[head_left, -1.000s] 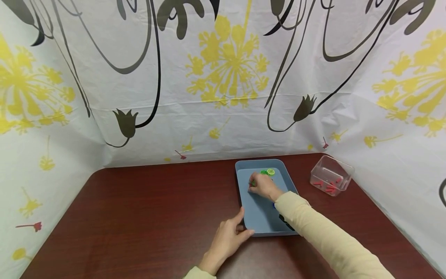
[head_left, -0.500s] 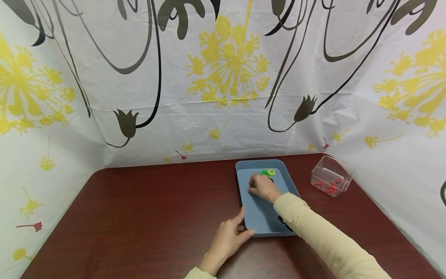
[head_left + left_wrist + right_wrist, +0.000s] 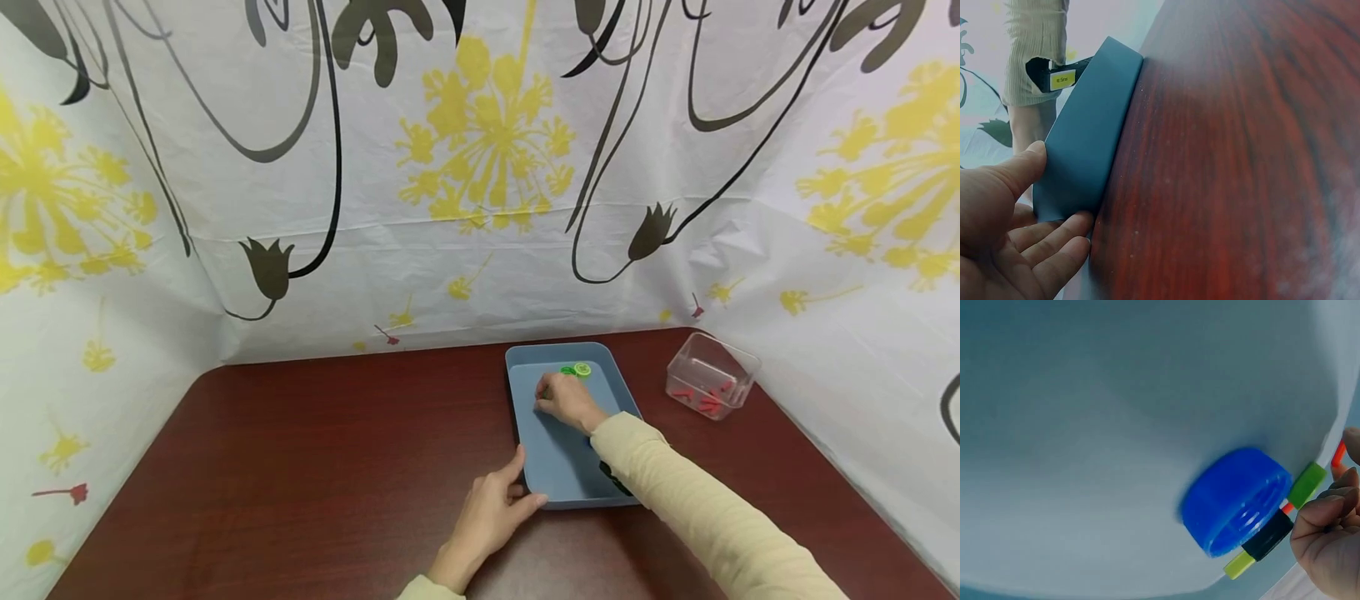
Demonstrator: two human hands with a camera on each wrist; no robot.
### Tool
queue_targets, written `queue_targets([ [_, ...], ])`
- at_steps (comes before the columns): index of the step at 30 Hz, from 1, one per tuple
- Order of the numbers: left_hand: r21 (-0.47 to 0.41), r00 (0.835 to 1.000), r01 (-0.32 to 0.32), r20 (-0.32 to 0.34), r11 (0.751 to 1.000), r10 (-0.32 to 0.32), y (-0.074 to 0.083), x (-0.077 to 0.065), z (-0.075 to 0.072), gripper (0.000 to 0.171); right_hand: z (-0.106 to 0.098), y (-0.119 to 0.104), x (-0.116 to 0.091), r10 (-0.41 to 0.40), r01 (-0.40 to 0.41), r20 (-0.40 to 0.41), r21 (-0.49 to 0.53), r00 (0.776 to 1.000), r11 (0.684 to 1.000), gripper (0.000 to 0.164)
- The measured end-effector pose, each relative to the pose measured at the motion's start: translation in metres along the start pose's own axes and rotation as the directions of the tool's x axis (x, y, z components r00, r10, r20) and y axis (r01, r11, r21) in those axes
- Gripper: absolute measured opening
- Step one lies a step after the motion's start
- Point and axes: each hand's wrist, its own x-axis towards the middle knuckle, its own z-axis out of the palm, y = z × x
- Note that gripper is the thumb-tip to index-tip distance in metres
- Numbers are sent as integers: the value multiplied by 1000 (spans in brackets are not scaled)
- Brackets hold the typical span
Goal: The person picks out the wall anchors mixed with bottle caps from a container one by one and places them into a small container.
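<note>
My left hand (image 3: 491, 510) grips the near left corner of a blue-grey tray (image 3: 558, 497). In the left wrist view the thumb (image 3: 1025, 164) lies along its wall, and the other fingers bend around the corner. My right hand (image 3: 568, 402) is low inside the tray with bent fingers. In the right wrist view the fingertips pinch a small red piece (image 3: 1339, 454), partly hidden by the fingers. Near them are a blue bottle cap (image 3: 1235, 503), a green cap (image 3: 1307, 485), a black cap (image 3: 1267, 535) and a yellow-green cap (image 3: 1239, 565).
Green caps (image 3: 582, 368) lie toward the tray's far end. Right of the tray stands a clear plastic box (image 3: 712, 375) with several red pieces (image 3: 710, 402). Patterned white sheets (image 3: 450, 292) enclose the back and sides of the dark red table (image 3: 337, 467).
Both hands stay in nearly the same places. The green and pink bits seen at the right fingertips earlier are now hidden in the head view, which has shifted slightly.
</note>
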Motion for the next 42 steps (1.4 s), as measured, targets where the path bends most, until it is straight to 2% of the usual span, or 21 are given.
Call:
queue_targets([
  [2, 1, 1000, 4, -1, 1000, -4, 0, 0, 0, 69, -3, 1, 0, -8, 9, -9, 47, 1000, 999, 11],
  [5, 12, 1000, 7, -5, 1000, -7, 0, 0, 0, 69, -6, 2, 0, 20, -19, -2, 116, 1000, 993, 9],
  [9, 21, 1000, 8, -4, 1000, -8, 1, 0, 0, 69, -8, 3, 0, 51, -52, 10, 159, 999, 986, 7],
  [42, 30, 1000, 9, -6, 1000, -8, 1, -1, 1, 69, -19, 8, -4, 85, -82, -6, 221, 996, 972, 10],
])
